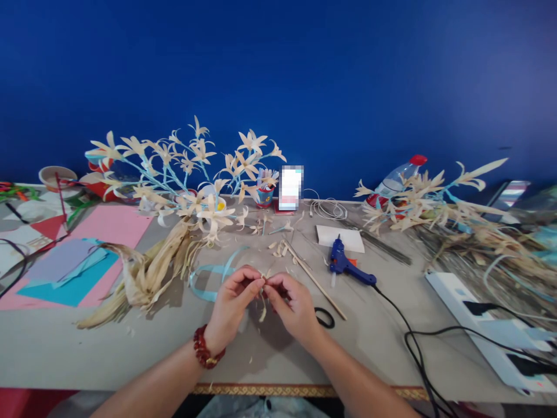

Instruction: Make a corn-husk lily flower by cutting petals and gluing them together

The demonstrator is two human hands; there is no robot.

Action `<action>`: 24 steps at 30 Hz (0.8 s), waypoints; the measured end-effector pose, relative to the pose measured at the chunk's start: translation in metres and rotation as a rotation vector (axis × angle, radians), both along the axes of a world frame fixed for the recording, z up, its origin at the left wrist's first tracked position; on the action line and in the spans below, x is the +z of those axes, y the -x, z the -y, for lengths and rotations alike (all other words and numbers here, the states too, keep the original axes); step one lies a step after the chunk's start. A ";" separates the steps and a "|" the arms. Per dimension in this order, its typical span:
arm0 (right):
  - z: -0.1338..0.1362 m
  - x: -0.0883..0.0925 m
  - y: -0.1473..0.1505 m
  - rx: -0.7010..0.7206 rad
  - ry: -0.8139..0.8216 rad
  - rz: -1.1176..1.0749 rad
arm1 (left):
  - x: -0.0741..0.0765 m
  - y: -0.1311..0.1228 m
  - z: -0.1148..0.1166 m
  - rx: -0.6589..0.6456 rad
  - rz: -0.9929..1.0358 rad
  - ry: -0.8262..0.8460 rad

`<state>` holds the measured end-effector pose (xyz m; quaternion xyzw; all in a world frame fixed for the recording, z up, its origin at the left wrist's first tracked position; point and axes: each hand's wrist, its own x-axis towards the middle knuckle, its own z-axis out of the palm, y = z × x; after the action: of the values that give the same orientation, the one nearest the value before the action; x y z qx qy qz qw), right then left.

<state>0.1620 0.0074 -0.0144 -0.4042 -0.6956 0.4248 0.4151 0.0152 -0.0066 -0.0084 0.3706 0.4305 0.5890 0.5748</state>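
Observation:
At the middle of the table, my left hand [237,299] and my right hand [289,302] meet with thumbs and fingertips pinched together. Between them is a small pale strip of corn husk [263,310], one end hanging below the fingertips; its upper part is mostly covered by the fingers. Light blue ribbon [204,284] lies in loops left of my left hand. Beyond my hands are small cut husk pieces [278,249] and a thin wooden stick [319,284]. The black handles of a scissors-like tool [325,317] show partly beside my right hand.
Dried corn husks [152,273] and coloured paper sheets [78,273] lie to the left. Husk flowers on blue stems [174,168] stand at the back. On the right are a blue glue gun [348,264], its black cord, and a white power strip [470,325].

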 end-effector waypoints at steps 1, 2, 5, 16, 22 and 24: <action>0.000 -0.001 0.001 0.000 -0.005 -0.003 | -0.001 0.000 0.000 -0.002 -0.001 -0.002; 0.000 -0.001 0.001 0.000 -0.008 -0.008 | -0.001 0.000 0.000 -0.003 -0.004 -0.003; 0.001 0.001 0.001 0.005 -0.038 -0.001 | -0.002 0.002 0.000 -0.002 -0.028 -0.017; -0.009 0.021 -0.014 -0.027 -0.165 -0.043 | 0.002 0.003 0.000 -0.049 -0.282 -0.145; -0.010 0.016 -0.012 0.022 -0.003 -0.119 | 0.001 0.006 -0.001 -0.086 -0.342 -0.146; -0.011 0.015 -0.013 0.039 0.080 -0.162 | 0.001 0.006 -0.001 -0.102 -0.351 -0.132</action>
<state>0.1748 0.0187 0.0002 -0.3709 -0.6501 0.4915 0.4453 0.0092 -0.0055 -0.0076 0.5260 0.4653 0.5124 0.4942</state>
